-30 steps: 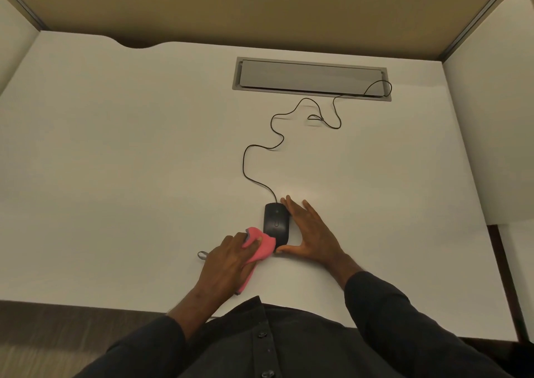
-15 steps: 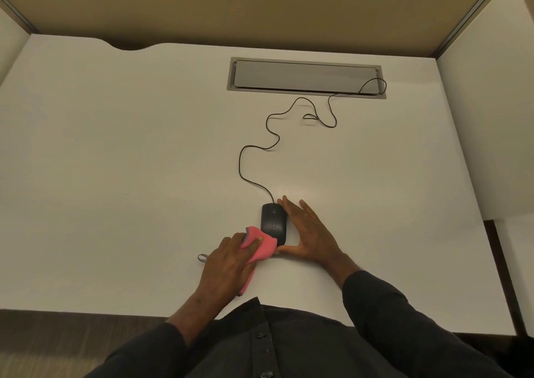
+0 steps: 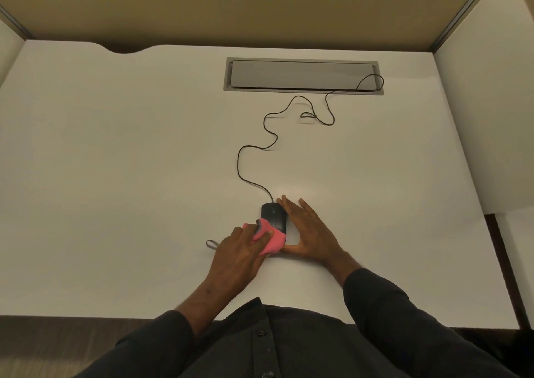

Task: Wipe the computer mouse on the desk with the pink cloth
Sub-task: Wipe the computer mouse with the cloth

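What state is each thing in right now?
Mouse: upright on the desk, near end under the cloth.
Pink cloth: bunched, pressed onto the mouse.
Left hand: grips the cloth.
Right hand: flat, fingers straight, against the mouse's right side.
Cord: slack, looping into the cable hatch.
Cable hatch: lid shut.

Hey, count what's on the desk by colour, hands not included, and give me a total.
Black: 2, the mouse and its cable
Pink: 1, the cloth
Grey: 2, the cable hatch and a small loop by the left hand
Total: 5
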Demonstrator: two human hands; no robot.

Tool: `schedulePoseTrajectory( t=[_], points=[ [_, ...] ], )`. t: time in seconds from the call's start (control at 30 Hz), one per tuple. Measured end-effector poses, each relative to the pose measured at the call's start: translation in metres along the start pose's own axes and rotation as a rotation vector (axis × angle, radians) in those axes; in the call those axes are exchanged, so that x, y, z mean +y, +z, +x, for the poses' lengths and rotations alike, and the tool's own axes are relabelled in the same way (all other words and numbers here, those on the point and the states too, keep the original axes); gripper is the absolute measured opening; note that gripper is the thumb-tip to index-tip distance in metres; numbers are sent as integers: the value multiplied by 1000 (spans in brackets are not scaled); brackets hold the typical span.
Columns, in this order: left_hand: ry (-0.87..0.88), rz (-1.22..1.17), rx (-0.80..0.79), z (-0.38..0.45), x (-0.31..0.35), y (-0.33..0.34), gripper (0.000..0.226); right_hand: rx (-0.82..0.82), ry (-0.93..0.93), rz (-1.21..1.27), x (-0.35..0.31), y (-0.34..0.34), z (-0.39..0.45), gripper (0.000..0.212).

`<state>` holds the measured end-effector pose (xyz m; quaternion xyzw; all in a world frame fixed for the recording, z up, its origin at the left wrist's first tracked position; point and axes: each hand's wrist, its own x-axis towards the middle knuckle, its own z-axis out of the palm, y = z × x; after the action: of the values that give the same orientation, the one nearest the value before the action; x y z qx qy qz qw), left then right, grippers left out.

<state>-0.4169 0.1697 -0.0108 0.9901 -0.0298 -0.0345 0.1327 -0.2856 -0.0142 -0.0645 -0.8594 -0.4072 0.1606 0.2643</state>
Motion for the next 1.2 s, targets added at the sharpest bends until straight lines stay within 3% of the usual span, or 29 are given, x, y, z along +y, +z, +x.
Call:
schedulePoseTrajectory(
  t=[0.2,0.5,1.0,1.2],
  points=[
    [22,54,-23,12,10,-6,57,-8,0,13,3,1,0,112],
    [-1,131,-118,24,18,-6,64,-1,-6,37,0,0,0,115],
    [-130,-57,-134,23,8,2,45,-2,-1,46,-5,-6,0,118],
    [-188,-151,-102,21,8,10,49,29,32,50,-6,-6,-2,121]
  ],
)
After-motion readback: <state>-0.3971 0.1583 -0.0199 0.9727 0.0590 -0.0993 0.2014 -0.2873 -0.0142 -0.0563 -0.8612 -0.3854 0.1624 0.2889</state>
